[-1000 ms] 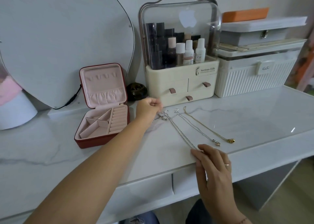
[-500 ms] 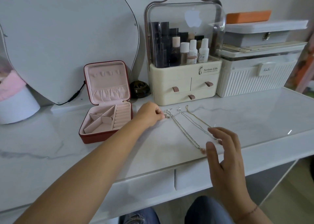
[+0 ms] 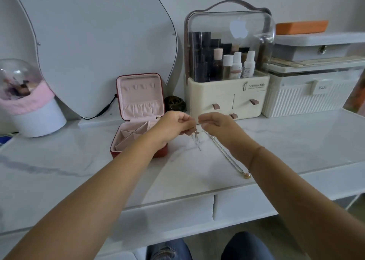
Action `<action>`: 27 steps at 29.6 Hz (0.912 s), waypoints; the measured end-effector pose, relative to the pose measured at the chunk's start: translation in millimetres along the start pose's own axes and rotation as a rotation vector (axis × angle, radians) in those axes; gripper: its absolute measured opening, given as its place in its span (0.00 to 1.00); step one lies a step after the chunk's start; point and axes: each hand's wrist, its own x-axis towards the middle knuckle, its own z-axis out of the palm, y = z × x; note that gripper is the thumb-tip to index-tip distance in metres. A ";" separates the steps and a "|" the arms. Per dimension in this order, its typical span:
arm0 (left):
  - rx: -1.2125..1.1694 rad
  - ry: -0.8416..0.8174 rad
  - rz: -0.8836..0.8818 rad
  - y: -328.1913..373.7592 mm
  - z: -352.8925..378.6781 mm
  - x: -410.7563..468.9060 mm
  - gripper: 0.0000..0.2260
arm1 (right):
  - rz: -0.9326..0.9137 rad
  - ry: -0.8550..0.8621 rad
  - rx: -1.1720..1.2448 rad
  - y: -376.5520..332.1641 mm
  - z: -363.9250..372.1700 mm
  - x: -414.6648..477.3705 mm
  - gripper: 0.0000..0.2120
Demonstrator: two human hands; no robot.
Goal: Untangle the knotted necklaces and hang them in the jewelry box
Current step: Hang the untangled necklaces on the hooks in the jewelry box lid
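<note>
Marble vanity (image 3: 286, 141), thin silver knotted necklaces (image 3: 223, 151)

Right hand (image 3: 215, 124) moved from pendant end up to left hand (image 3: 175, 125); both now pinch necklaces (image 3: 223, 153) near clasps.

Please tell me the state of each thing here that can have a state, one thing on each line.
jewelry box: open, lid upright, nothing on its hooks.
necklaces: top ends lifted, the rest lying on the table.
left hand: pinching the chain ends.
right hand: pinching the chain ends.
cosmetics organizer: drawers closed.
white storage box: closed.
</note>
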 end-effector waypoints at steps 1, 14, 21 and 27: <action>-0.031 -0.003 0.006 2.6 -3.1 -2.3 0.02 | 0.035 -0.084 0.056 -3.6 4.5 6.0 0.12; 0.162 -0.116 -0.063 11.4 -56.1 -30.4 0.08 | 0.067 -0.212 0.134 -8.4 13.4 14.6 0.05; 0.194 -0.205 -0.078 4.9 -61.5 -36.7 0.05 | 0.095 -0.221 0.391 -11.1 6.7 17.1 0.08; 0.018 -0.202 -0.121 4.1 -56.2 -38.7 0.03 | 0.117 -0.231 0.477 -16.3 4.9 18.7 0.10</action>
